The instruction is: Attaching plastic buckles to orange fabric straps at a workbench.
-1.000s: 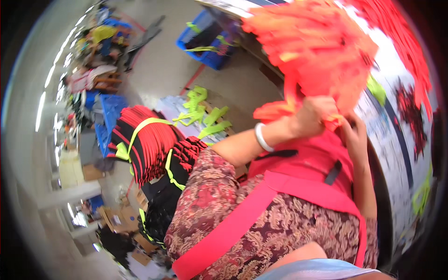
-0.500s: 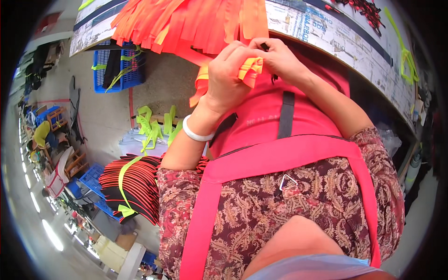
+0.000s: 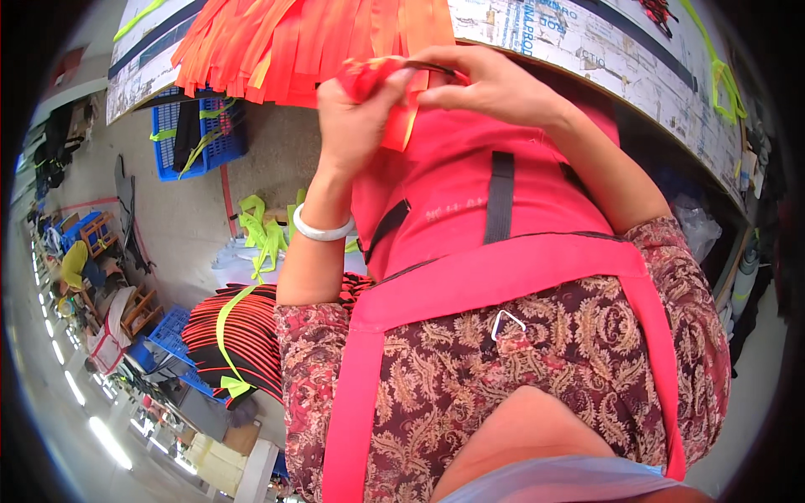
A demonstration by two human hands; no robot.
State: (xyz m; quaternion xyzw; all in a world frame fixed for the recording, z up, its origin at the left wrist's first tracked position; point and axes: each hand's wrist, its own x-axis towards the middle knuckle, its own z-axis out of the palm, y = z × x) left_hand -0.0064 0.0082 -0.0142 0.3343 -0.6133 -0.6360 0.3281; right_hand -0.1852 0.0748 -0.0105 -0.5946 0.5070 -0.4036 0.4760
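While the left hand (image 3: pixel 340 121) is gripping a crumpled orange-red fabric bundle (image 3: pixel 365 77) in its curled fingers, I am seeing the right hand (image 3: pixel 486 88) pinching a thin dark strip (image 3: pixel 432 66) between thumb and forefinger, just right of that bundle. How the strip is meeting the bundle I am not managing to tell, because the fingers are covering it. I am judging the pinch to be the weak point: so narrow a piece could be springing free if the right fingertips are pulling off-line. Just under the left hand, a loose orange tail (image 3: pixel 401 130) is hanging in front of the red apron (image 3: pixel 453 189); a tug on it could be dragging layers out of the fist. Just beyond the left hand, orange strips (image 3: pixel 310 46) are overhanging the counter (image 3: pixel 511 25); a knuckle catching them could be sending some floorward, near the blue crate (image 3: pixel 214 151) to that hand's left.
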